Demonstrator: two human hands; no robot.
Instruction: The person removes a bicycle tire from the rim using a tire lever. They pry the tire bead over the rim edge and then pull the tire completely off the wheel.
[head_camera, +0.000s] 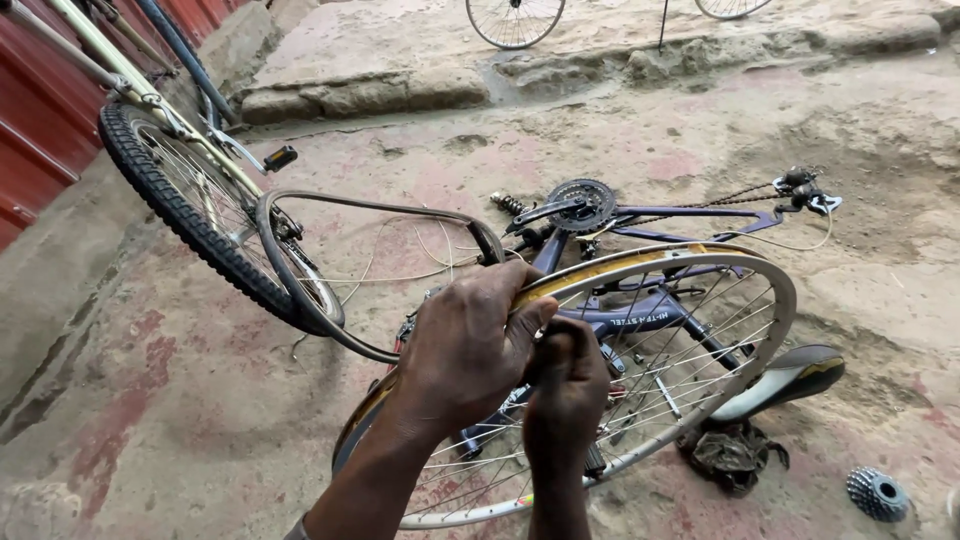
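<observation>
Reddish dirt ground (200, 400), red metal wall (40, 130)

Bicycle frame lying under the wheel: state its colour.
The bicycle frame is dark blue-purple, seen in the head view.

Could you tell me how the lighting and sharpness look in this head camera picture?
In the head view the light is soft and even, with only faint shadows on the ground; no glare on the bare wheel rim; the left hand and right hand are sharp; the bicycle frame too; straight edges bow near the corners, a wide-lens look.
</observation>
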